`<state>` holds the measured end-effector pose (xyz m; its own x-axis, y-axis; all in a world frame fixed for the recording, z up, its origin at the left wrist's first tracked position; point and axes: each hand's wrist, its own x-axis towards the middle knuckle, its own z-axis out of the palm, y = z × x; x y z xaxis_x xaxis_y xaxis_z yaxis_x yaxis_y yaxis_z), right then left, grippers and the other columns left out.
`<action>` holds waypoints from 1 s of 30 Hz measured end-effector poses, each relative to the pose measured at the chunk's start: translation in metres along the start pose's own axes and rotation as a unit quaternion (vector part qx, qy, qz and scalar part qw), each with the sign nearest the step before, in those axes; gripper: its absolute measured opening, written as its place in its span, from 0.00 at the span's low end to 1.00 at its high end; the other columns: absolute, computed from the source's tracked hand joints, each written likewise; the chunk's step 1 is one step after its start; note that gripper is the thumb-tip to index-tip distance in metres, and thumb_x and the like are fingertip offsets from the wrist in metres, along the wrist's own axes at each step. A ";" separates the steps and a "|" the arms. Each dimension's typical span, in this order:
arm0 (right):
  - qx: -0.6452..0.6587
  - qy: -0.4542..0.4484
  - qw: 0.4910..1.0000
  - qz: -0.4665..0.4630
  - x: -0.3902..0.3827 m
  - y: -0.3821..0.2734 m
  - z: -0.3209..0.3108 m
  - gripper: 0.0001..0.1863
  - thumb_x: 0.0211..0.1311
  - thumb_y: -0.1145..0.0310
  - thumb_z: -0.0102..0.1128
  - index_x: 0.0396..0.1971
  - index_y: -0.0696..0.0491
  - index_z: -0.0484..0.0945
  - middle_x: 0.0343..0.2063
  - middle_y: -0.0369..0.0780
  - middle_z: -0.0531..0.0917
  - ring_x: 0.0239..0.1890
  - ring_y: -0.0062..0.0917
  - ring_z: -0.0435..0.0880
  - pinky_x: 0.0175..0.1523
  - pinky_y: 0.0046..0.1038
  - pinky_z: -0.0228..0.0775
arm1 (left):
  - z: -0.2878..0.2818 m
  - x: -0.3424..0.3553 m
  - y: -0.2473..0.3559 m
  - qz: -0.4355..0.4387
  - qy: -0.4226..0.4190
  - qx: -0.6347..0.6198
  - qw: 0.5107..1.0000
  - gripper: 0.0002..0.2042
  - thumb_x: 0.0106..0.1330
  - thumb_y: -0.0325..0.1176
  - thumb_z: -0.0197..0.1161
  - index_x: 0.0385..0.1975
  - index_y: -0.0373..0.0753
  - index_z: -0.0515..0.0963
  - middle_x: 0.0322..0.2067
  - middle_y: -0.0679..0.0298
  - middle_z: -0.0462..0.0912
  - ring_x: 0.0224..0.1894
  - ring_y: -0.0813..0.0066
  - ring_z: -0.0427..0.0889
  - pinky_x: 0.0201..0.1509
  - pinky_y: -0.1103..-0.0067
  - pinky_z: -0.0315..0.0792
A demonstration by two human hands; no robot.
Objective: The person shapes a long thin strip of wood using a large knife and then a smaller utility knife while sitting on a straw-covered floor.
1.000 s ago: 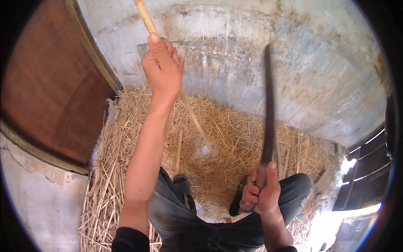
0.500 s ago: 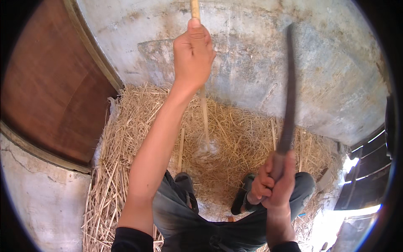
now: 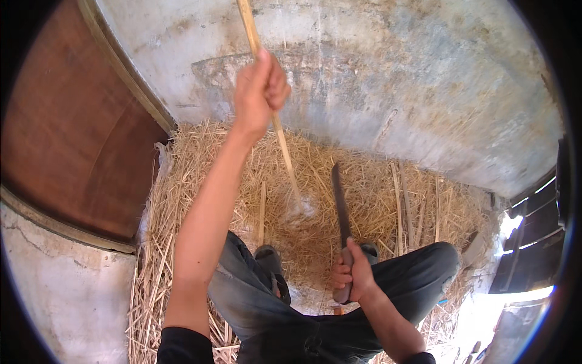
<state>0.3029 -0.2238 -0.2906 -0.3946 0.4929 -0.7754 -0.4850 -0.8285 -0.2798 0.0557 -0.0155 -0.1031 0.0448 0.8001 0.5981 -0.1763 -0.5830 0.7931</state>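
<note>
Wooden stick [image 3: 282,145], likely light and stiff, is being clamped partway along by left fingers [image 3: 277,88], right fingers [image 3: 341,276] gripping the knife handle [image 3: 342,295].

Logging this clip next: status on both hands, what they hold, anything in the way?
Left grip closed on tilted wooden stick. Right grip closed on knife, blade apart from stick. Loose straw below; nothing visible between them.
</note>
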 end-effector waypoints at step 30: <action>0.018 -0.191 0.776 -0.601 -0.009 -0.046 0.125 0.34 0.68 0.29 0.34 0.27 0.48 0.70 0.12 0.32 0.64 0.09 0.24 0.62 0.14 0.33 0.59 | 0.009 -0.033 -0.053 -0.052 0.064 -0.007 0.997 0.31 0.76 0.59 0.39 0.13 0.44 0.56 0.11 0.75 0.54 0.13 0.85 0.51 0.16 0.82 0.49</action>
<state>0.2310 -0.1566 -0.1998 0.1604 0.9523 0.2596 -0.7007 0.2951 -0.6496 0.0725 -0.0117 -0.1641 -0.0617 0.8684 0.4919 -0.1916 -0.4940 0.8481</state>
